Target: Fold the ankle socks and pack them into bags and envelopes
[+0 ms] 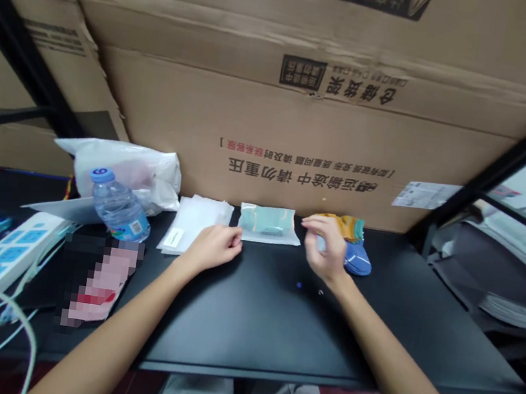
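A clear zip bag [269,225] with a folded green item inside lies flat at the back of the black table, between my hands. My left hand [215,247] rests with curled fingers beside the bag's left corner, with nothing visible in it. It partly covers a stack of white translucent bags [198,220]. My right hand [327,245] is just right of the zip bag, its fingers bent and the thumb apart, holding nothing visible. Beyond and beside it lie mustard socks with a teal cuff [351,228] and blue socks [358,259], partly hidden by the hand.
A large cardboard box [312,126] walls off the table's back. To the left are a water bottle [119,206], a white plastic bag [158,176], a power strip [4,258] with cables, and a blurred pink item [107,279]. A tiny blue bit [299,285] lies in front.
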`<state>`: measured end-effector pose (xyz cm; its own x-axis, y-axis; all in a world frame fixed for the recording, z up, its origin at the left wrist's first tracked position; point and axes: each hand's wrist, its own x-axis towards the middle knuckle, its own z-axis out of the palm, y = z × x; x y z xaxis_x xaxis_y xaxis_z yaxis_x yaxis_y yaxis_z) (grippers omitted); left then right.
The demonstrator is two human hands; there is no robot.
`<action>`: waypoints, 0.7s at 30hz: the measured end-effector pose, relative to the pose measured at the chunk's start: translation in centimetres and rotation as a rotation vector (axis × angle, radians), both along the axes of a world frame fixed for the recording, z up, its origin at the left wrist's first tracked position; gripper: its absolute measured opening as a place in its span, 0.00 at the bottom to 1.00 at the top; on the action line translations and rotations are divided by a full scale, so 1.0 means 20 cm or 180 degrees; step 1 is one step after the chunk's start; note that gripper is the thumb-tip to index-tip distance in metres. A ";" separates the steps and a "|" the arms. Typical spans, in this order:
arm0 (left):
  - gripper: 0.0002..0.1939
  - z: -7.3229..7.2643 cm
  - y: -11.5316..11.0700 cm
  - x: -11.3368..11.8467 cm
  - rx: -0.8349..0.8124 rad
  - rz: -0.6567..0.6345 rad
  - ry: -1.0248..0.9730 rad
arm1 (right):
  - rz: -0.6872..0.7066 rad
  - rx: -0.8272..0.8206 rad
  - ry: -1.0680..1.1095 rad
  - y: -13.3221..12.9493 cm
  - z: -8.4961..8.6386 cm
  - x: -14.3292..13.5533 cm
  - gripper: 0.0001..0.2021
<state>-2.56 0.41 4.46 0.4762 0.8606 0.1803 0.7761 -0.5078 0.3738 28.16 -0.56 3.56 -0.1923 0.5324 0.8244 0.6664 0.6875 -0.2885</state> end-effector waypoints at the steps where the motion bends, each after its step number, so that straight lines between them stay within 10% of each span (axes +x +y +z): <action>1: 0.09 0.00 0.00 0.00 0.0018 0.0003 -0.0040 | -0.0137 -0.0084 -0.0162 0.01 -0.02 0.01 0.10; 8: 0.08 -0.01 0.00 0.03 0.0323 -0.0278 -0.0047 | -0.1197 -0.1221 -0.1509 0.00 -0.14 0.01 0.21; 21: 0.13 -0.09 0.02 0.02 0.0263 -0.0601 -0.0140 | 0.0472 -0.1130 -0.0600 0.00 -0.19 0.02 0.15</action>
